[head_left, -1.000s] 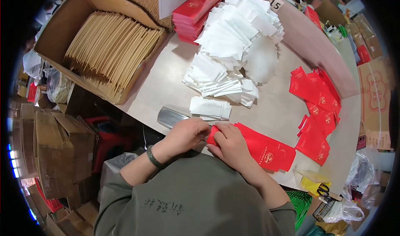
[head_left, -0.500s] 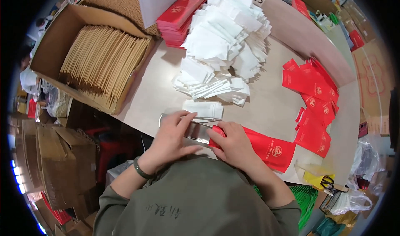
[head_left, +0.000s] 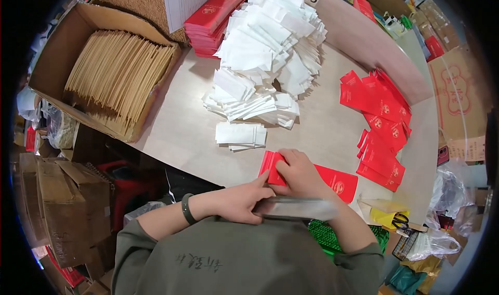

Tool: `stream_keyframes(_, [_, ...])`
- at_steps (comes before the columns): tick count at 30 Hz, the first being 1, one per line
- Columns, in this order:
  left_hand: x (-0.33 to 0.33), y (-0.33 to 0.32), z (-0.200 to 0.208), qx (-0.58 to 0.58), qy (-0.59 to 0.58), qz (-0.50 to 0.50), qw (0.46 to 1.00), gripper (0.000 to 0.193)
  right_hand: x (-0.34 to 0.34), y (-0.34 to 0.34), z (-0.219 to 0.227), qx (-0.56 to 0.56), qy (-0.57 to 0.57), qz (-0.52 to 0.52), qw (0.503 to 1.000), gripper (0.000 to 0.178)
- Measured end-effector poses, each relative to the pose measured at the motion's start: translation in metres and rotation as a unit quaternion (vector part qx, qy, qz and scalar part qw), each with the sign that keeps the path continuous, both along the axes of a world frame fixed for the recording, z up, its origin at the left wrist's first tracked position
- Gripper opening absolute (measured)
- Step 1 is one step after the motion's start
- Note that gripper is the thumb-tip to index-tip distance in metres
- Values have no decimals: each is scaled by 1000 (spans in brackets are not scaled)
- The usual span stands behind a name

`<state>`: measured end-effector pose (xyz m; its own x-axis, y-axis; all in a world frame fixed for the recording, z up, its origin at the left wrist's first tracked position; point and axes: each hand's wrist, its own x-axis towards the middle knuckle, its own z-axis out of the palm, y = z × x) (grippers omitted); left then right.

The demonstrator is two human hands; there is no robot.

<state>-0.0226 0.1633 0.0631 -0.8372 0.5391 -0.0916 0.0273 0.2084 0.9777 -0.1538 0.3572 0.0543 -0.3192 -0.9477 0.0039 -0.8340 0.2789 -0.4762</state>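
My right hand (head_left: 299, 172) grips the left end of a long red envelope (head_left: 338, 181) lying at the table's near edge. My left hand (head_left: 240, 202) touches that same end with a fingertip and rests on a shiny silver strip (head_left: 299, 209) held just below the envelope. A small stack of white paper sleeves (head_left: 240, 135) lies just beyond my hands. Behind it spreads a large heap of white sleeves (head_left: 270, 45).
Loose red envelopes (head_left: 382, 118) are piled at the right. A stack of red envelopes (head_left: 215, 14) sits at the back. An open cardboard box (head_left: 57, 50) of pale wooden sticks (head_left: 117, 76) stands at the left. Cardboard boxes (head_left: 57, 206) and bags surround the beige table (head_left: 176, 133).
The silver strip has moved from the table's left part down toward my body. Both hands shifted right along the red envelope's end.
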Motion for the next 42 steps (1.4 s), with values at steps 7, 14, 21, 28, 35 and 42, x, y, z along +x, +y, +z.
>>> stream_keyframes(7, [-16, -52, -40, -225, -51, 340, 912, 36, 27, -12, 17, 14, -12, -206, 978, 33])
stream_keyframes(14, [-4, -48, -31, -263, 99, 347, 895, 45, 35, -34, -4, 82, -10, -256, 963, 25])
stream_keyframes(21, [18, -81, -12, -362, 69, 155, 917, 70, 34, -43, -10, 45, -111, -302, 946, 17])
stream_keyframes(28, [-5, -128, 2, -332, 323, 228, 856, 61, 4, -83, -3, -56, -69, -102, 991, 10])
stream_keyframes(35, [23, -297, -16, -578, 44, 514, 632, 21, -28, -114, -33, -58, 104, -7, 993, 6])
stream_keyframes(42, [28, -304, -28, -569, 91, 498, 648, 15, -31, -114, -29, -71, 139, 14, 988, 9])
